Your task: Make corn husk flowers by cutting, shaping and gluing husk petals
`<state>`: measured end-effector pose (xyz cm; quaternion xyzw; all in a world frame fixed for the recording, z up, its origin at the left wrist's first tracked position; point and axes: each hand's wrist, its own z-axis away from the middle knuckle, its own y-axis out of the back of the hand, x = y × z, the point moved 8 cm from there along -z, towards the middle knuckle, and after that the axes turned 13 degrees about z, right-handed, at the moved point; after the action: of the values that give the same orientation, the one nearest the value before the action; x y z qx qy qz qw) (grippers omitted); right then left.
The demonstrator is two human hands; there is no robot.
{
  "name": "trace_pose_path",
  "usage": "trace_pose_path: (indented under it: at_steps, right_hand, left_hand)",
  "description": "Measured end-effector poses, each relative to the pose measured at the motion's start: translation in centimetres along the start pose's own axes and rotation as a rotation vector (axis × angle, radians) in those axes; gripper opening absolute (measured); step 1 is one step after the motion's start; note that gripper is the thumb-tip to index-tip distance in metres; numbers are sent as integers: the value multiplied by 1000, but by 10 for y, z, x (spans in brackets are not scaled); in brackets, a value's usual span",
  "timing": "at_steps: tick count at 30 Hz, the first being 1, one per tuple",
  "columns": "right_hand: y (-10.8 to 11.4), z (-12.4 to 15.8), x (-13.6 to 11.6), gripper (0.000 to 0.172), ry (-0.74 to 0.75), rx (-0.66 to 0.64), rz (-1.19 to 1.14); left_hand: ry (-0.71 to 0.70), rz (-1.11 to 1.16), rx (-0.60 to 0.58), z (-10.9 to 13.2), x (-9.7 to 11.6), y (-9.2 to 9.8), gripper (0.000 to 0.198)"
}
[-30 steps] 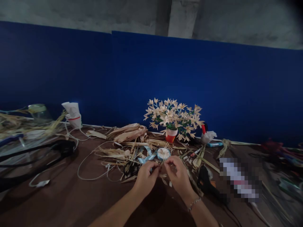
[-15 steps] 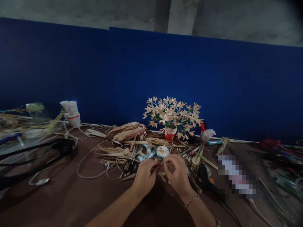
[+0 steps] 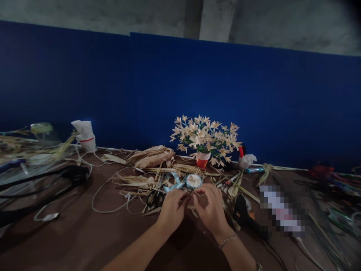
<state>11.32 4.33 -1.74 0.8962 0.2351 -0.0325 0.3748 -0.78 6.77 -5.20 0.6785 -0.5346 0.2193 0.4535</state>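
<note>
My left hand (image 3: 172, 209) and my right hand (image 3: 210, 207) meet fingertip to fingertip above the front of the table. Both are closed in a pinch, and what lies between the fingers is too small to make out. Just beyond them is a roll of light blue ribbon (image 3: 194, 181), with a loose blue strip (image 3: 172, 184) to its left. Black-handled scissors (image 3: 155, 198) lie left of my left hand, partly covered. Dried corn husks (image 3: 138, 181) spread behind the hands. Farther back stands a red and white cup (image 3: 203, 160) filled with pale husk-like flowers (image 3: 199, 136).
A black glue gun (image 3: 241, 212) lies right of my right hand, its cord running toward me. White cables (image 3: 97, 205) loop across the left side. A black strap (image 3: 75, 175), a wrapped white bundle (image 3: 87, 137) and a clear jar (image 3: 45, 133) sit farther left. A blue partition (image 3: 169, 86) rises behind the table.
My right hand has shifted slightly to the left, its fingertips closer to those of my left hand. Things on the table look unmoved.
</note>
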Motion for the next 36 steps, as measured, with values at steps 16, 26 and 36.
trace_pose_path:
  at_steps: [16,26,36]
  right_hand:
    - [57,63,138,31,-524,-762,694]
    - [41,72,138,29,-485,-698,708]
    - [19,3,82,33,-653,-164,-518]
  left_hand:
    - [243,391,131,-4,-21,8,28]
    - [287,556,68,-3,-18,3,28]
    - [580,1135,-169,8,-22,-29,27]
